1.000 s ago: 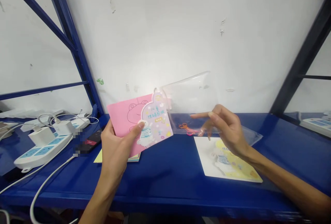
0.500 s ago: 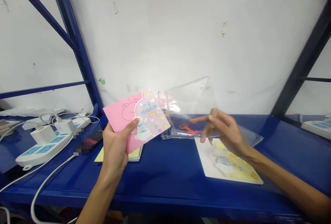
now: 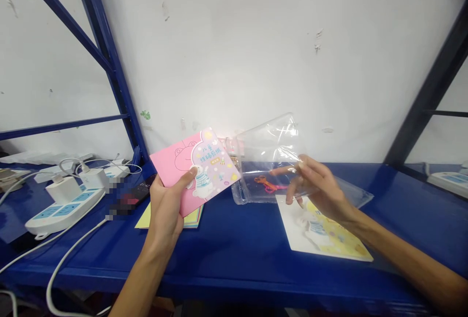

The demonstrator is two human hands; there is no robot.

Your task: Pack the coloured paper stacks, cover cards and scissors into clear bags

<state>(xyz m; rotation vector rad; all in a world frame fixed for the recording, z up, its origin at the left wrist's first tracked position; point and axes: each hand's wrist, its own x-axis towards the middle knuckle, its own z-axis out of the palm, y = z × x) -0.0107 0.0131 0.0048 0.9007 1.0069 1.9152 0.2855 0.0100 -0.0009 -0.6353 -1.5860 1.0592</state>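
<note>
My left hand (image 3: pixel 167 200) grips a pink card (image 3: pixel 175 161) with a frog outline, together with a lilac cover (image 3: pixel 215 170) showing a white bear, thumb on top. My right hand (image 3: pixel 316 180) pinches the edge of a clear plastic bag (image 3: pixel 268 146) standing open to the left. Seen through the bag are orange and pink scissors (image 3: pixel 268 185). A white and yellow booklet (image 3: pixel 323 234) lies below my right hand. Yellow and other coloured sheets (image 3: pixel 192 218) lie under the held card.
White power strips (image 3: pixel 64 209) with chargers and cables stand at the left, beside a dark phone (image 3: pixel 141 191). Another power strip (image 3: pixel 448 180) is at the far right. Blue shelf posts (image 3: pixel 109 63) rise before the wall, behind the blue tabletop (image 3: pixel 234 253).
My right fingers have closed on the plastic bag, whose shape has shifted. The card in my left hand has moved slightly right.
</note>
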